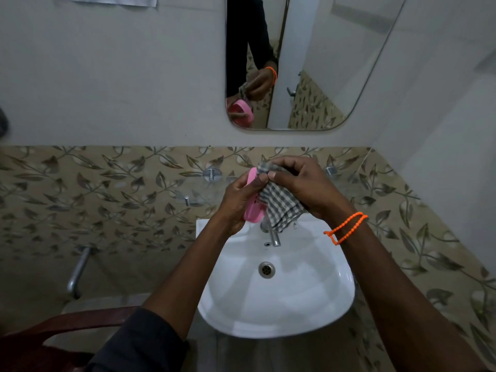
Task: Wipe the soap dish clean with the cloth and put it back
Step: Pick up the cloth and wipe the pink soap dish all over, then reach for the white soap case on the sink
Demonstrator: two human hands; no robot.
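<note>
A white ceramic basin (281, 299) is fixed to the wall, with a round metal drain (266, 270) at its middle and a chrome tap (273, 234) at its back edge. The lower wall carries beige tiles (94, 200) printed with trailing grey leaves; above them the wall is plain pale grey (107, 76). A round-cornered mirror (316, 63) hangs over the basin (it reflects a white door and more leaf tile). A glass shelf (198, 191) sits on chrome brackets. A metal pipe (77, 272) runs low at left, near a dark red chair (53, 334). The light is dim.
</note>
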